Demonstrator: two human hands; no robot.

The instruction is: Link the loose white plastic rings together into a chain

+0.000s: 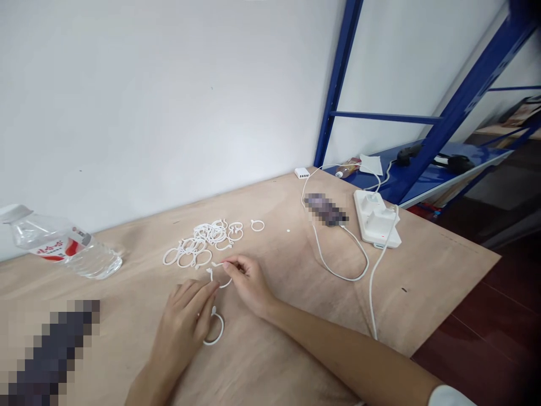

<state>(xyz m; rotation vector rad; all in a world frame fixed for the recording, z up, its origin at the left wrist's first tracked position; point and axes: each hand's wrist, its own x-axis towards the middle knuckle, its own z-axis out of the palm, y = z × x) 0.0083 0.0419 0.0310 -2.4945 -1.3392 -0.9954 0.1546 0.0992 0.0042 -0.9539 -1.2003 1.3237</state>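
A thin white plastic ring (226, 284) with small knobbed ends is held between my two hands, a gap showing between its ends. My right hand (249, 283) pinches one side of it between thumb and forefinger. My left hand (186, 316) is closed on the other side, its fingertips partly covering the ring. Just below, a second white ring (221, 332) lies on the table, partly hidden behind my left fingers. Beyond my hands, several similar rings lie in a loose pile (203, 239), and a single ring (257, 226) rests to its right.
A clear water bottle (63, 245) is at the left by the wall. A white power strip (375, 220) with plugs and a looping white cable (323, 256) occupies the right side. A white USB charger (301, 173) sits near the blue shelf frame (338, 73). Two blurred-out items lie on the wooden table (296, 349).
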